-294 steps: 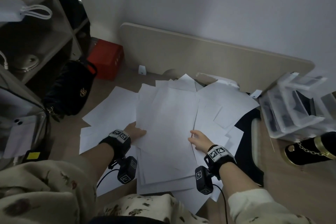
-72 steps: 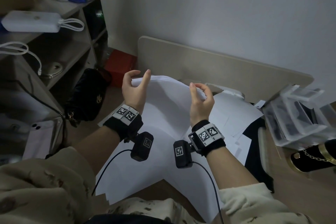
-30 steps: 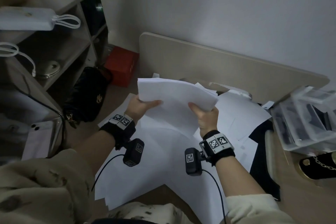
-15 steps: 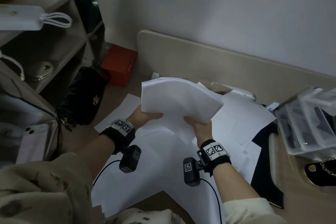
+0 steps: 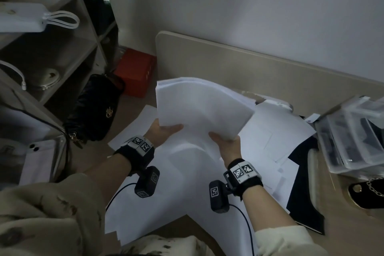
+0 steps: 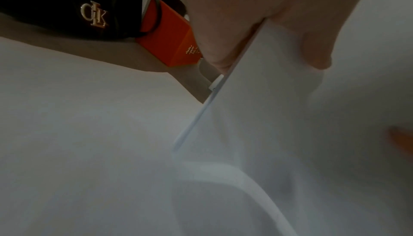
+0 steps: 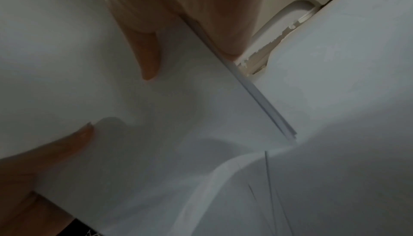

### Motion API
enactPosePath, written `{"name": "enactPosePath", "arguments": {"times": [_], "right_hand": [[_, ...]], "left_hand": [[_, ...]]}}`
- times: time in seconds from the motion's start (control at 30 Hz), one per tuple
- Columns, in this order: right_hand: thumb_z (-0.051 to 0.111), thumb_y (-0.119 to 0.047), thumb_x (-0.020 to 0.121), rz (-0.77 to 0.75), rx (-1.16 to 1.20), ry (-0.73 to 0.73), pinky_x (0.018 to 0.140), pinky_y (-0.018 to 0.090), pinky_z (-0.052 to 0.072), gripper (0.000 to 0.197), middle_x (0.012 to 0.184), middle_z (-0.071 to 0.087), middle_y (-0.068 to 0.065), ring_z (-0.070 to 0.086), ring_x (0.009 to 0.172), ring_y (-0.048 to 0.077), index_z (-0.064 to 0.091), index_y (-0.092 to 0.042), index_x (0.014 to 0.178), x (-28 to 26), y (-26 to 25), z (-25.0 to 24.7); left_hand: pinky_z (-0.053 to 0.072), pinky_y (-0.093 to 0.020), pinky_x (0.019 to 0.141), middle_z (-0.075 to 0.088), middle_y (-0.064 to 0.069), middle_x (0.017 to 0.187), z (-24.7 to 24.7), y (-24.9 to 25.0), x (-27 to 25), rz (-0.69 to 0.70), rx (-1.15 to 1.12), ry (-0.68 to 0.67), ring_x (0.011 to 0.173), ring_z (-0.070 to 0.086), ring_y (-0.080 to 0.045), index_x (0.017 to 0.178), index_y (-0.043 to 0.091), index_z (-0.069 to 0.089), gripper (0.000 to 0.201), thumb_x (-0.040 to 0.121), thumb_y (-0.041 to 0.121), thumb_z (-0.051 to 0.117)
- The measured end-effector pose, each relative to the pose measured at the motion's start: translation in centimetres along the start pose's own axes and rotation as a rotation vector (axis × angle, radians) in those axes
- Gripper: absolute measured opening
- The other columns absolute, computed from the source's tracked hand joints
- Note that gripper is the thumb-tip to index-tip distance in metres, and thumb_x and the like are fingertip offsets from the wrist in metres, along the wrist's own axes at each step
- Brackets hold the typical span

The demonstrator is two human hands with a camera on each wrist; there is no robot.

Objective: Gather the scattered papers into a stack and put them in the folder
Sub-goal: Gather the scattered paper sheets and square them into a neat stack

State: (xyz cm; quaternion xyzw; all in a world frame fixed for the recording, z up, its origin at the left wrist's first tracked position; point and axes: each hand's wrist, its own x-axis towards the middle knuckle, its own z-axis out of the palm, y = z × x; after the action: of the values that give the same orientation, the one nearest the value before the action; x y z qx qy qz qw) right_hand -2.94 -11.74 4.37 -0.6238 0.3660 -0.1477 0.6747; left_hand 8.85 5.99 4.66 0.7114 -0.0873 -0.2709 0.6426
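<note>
A stack of white papers (image 5: 199,108) is held in the air above the floor, bowed upward in the middle. My left hand (image 5: 164,131) grips its near left corner, thumb on top; the left wrist view shows the stack's edge (image 6: 225,84) between thumb and fingers. My right hand (image 5: 226,143) grips the near right corner, and in the right wrist view its fingers (image 7: 147,54) lie under the sheets (image 7: 178,116). More loose papers (image 5: 187,183) lie spread on the floor below. A dark folder (image 5: 305,203) lies at the right, partly under them.
A black handbag (image 5: 93,108) and a red box (image 5: 135,72) sit at the left by a shelf unit (image 5: 62,48). A beige board (image 5: 249,64) leans on the wall behind. Clear plastic boxes (image 5: 353,133) stand at the right.
Both hands gathered sheets from the floor into one stack and lifted it. Over the last second the stack has shifted slightly right and tilted, still held at both near corners.
</note>
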Motion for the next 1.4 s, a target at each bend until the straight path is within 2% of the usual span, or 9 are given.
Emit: {"name": "enactPosePath", "arguments": {"times": [0.1, 0.23, 0.37, 0.5, 0.67, 0.9, 1.03, 1.13, 1.4], "right_hand": [[0.075, 0.0, 0.076, 0.041, -0.043, -0.017, 0.063, 0.017, 0.05, 0.017, 0.077, 0.066, -0.002, 0.061, 0.072, 0.015, 0.065, -0.013, 0.076, -0.3, 1.1, -0.6], [0.076, -0.005, 0.077, 0.115, -0.142, -0.061, 0.083, 0.026, 0.044, 0.036, 0.1, 0.066, 0.008, 0.062, 0.098, 0.024, 0.063, -0.001, 0.11, -0.5, 3.3, -1.1], [0.074, -0.011, 0.08, 0.093, -0.193, -0.024, 0.08, 0.03, 0.048, 0.022, 0.095, 0.066, 0.009, 0.064, 0.098, 0.031, 0.064, -0.004, 0.099, -0.5, 2.9, -1.0], [0.086, -0.028, 0.064, 0.114, -0.119, -0.002, 0.085, 0.031, 0.052, 0.064, 0.102, 0.068, 0.01, 0.066, 0.094, 0.024, 0.058, 0.003, 0.112, -1.0, 2.5, -1.3], [0.077, -0.01, 0.077, 0.04, -0.113, -0.076, 0.073, 0.024, 0.051, 0.013, 0.08, 0.07, 0.0, 0.068, 0.074, 0.015, 0.065, -0.009, 0.081, -2.8, 1.2, -2.4], [0.076, -0.008, 0.077, -0.016, -0.001, -0.016, 0.073, 0.024, 0.054, 0.013, 0.079, 0.07, 0.001, 0.068, 0.073, 0.015, 0.065, -0.008, 0.083, -3.9, 0.0, -3.0], [0.072, 0.003, 0.077, -0.039, 0.033, -0.028, 0.065, 0.027, 0.051, 0.014, 0.064, 0.07, -0.003, 0.064, 0.061, 0.014, 0.068, -0.01, 0.073, -4.0, -1.1, -3.5], [0.073, 0.005, 0.076, -0.08, 0.03, -0.04, 0.069, 0.032, 0.05, 0.016, 0.073, 0.068, 0.003, 0.061, 0.069, 0.019, 0.067, -0.01, 0.075, -4.5, -1.5, -4.0], [0.07, 0.011, 0.075, -0.202, 0.147, -0.131, 0.064, 0.024, 0.055, 0.023, 0.072, 0.073, -0.005, 0.067, 0.067, 0.01, 0.07, -0.011, 0.079, -5.1, -4.0, -4.5]], "left_hand": [[0.049, -0.028, 0.08, 0.067, 0.0, 0.093, -0.3, -0.6, -0.1, -0.054, 0.089, -0.055, 0.091, 0.062, -0.017, 0.086, 0.024, 0.063, 0.023, 0.078, 0.006, 0.075], [0.048, -0.032, 0.083, 0.065, -0.008, 0.101, -0.8, -2.0, -0.2, -0.101, 0.183, -0.07, 0.1, 0.06, -0.026, 0.089, 0.021, 0.062, 0.025, 0.077, 0.004, 0.076], [0.049, -0.045, 0.095, 0.066, -0.018, 0.11, -0.7, -1.8, -0.5, -0.052, 0.215, -0.067, 0.106, 0.061, -0.032, 0.108, 0.007, 0.065, 0.027, 0.082, 0.013, 0.072], [0.049, -0.042, 0.097, 0.067, -0.012, 0.112, -0.6, -1.4, -0.8, -0.111, 0.16, -0.079, 0.107, 0.062, -0.027, 0.112, 0.01, 0.065, 0.033, 0.082, 0.021, 0.073], [0.049, -0.046, 0.097, 0.069, -0.013, 0.106, -0.2, -1.3, -1.7, -0.134, 0.17, -0.136, 0.103, 0.064, -0.031, 0.101, 0.011, 0.068, 0.025, 0.079, 0.018, 0.076], [0.052, -0.044, 0.092, 0.07, -0.015, 0.104, 0.9, 0.0, -3.2, -0.072, 0.022, -0.084, 0.101, 0.066, -0.033, 0.095, 0.011, 0.07, 0.017, 0.079, 0.009, 0.074], [0.053, -0.037, 0.087, 0.07, -0.009, 0.103, 1.6, 1.0, -3.8, 0.086, 0.031, -0.094, 0.097, 0.066, -0.022, 0.096, 0.021, 0.068, 0.027, 0.078, 0.002, 0.074], [0.055, -0.028, 0.079, 0.07, 0.001, 0.094, 1.8, 1.4, -4.4, 0.113, 0.011, -0.077, 0.089, 0.066, -0.013, 0.093, 0.023, 0.066, 0.034, 0.076, -0.005, 0.073], [0.054, -0.037, 0.087, 0.073, -0.004, 0.101, 2.3, 2.8, -5.0, 0.127, -0.06, -0.006, 0.099, 0.068, -0.02, 0.087, 0.028, 0.075, 0.03, 0.063, 0.014, 0.087]]}}
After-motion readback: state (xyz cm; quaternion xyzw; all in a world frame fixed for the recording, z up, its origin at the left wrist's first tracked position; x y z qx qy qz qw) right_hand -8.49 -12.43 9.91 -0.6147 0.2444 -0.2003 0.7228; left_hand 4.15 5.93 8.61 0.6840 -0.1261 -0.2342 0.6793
